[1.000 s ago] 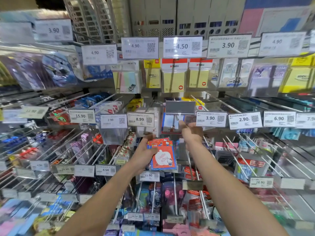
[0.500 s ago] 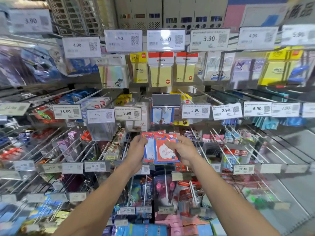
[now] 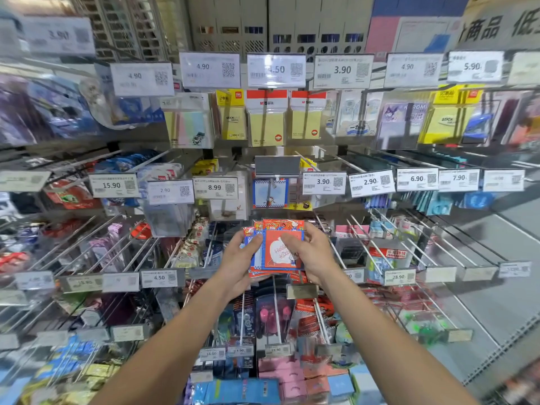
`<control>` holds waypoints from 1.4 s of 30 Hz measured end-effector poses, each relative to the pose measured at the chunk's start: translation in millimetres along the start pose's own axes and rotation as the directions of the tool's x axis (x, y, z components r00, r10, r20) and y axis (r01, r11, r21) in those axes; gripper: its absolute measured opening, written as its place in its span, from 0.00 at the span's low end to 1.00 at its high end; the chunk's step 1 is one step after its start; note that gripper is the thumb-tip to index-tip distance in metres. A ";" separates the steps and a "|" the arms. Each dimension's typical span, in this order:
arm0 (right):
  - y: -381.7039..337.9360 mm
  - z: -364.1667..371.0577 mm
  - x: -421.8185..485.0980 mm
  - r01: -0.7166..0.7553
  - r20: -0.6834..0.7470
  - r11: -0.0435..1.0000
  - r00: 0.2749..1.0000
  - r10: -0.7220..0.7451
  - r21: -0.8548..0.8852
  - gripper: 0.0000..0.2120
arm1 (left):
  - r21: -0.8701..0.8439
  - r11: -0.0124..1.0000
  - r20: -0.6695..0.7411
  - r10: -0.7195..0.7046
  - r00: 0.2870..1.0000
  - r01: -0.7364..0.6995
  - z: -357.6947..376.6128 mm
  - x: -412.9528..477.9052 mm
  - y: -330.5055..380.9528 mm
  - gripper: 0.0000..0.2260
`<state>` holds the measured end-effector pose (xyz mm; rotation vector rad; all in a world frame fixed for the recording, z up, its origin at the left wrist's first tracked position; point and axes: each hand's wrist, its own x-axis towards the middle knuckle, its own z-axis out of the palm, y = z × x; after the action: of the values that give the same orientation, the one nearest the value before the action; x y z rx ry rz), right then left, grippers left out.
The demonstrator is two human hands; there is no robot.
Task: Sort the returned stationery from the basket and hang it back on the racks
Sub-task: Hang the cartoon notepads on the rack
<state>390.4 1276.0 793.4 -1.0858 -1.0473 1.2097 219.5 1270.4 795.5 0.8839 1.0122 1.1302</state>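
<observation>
Flat red and blue note packs in shiny clear wrap [image 3: 273,252] sit in both my hands, not hung yet. My left hand [image 3: 238,260] grips the little pile. My right hand [image 3: 311,252] pinches the front pack. I think hanging one on the grey metal rack [image 3: 496,302] comes next. The basket is not in sight, so I cannot tell what is left.

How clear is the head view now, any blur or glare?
Head view: sharp in the centre, where the left hand and right hand hold the red and blue cartoon note packs; both side edges smear with blur and wide-angle bending; glare washes out the first digit on the white 4.50 price tag above.
</observation>
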 end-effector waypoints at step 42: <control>-11.8 16.1 -40.1 0.042 -0.019 0.998 0.999 -0.043 -0.056 0.16 | 0.285 0.949 0.104 0.107 0.989 -0.133 5.2 -40.9 5.0 0.08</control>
<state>373.7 1236.6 806.6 -1.1109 -1.0895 1.1391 218.3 1231.3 809.3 1.2351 1.0805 1.0484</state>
